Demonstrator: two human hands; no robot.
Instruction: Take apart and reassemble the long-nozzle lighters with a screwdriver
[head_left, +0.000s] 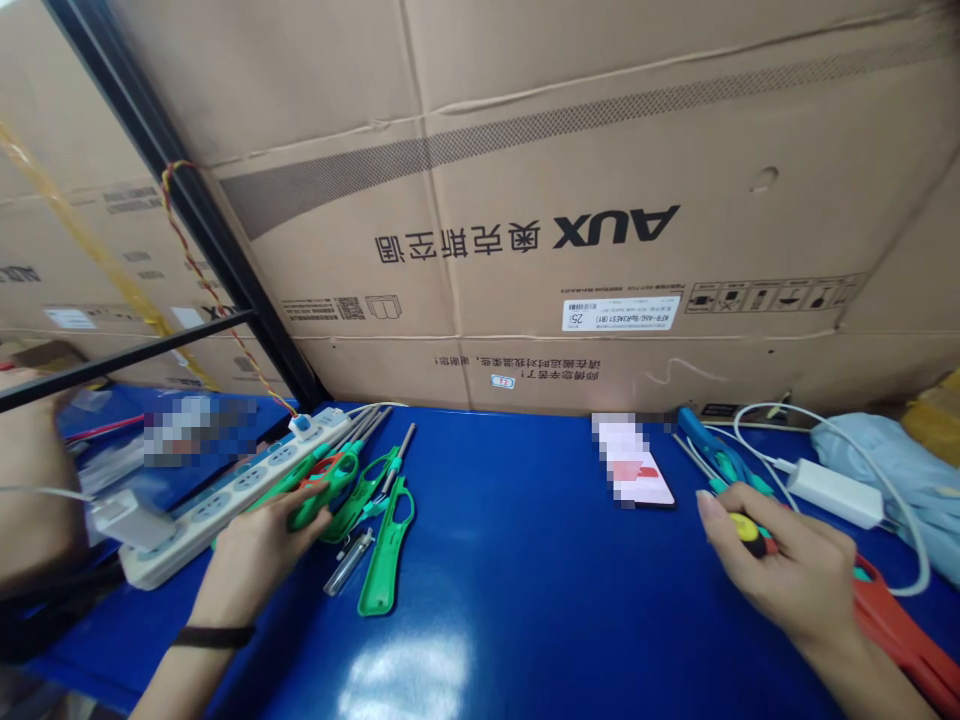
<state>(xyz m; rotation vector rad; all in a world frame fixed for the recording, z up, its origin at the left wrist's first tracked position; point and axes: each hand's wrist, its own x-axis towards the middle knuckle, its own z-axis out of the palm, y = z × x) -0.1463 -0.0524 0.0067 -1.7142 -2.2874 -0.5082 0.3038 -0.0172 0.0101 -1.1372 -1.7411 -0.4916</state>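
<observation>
My left hand (pixel 270 535) is closed around a green long-nosed lighter (pixel 330 487) with an orange-red part, at the edge of a pile of similar lighters. Beside it lie a detached green lighter shell half (pixel 386 560) and a small clear tube (pixel 349 562), apparently a fuel reservoir. On the right, the fingers of my right hand (pixel 795 570) wrap round what looks like a screwdriver (pixel 746 533); only its yellow and black handle end shows. Behind that hand are blue-green lighters (pixel 716 450). A red lighter casing (pixel 907 635) lies beside my right forearm.
A white power strip (pixel 247 490) with a plugged-in charger (pixel 131 520) runs along the left. A phone (pixel 652 487) lies toward the back. A white adapter (pixel 836 492) with a looped cable and light-blue cloth (pixel 885 460) sit right. Large cardboard (pixel 480 150) stands behind; another person's arm (pixel 34 480) is far left.
</observation>
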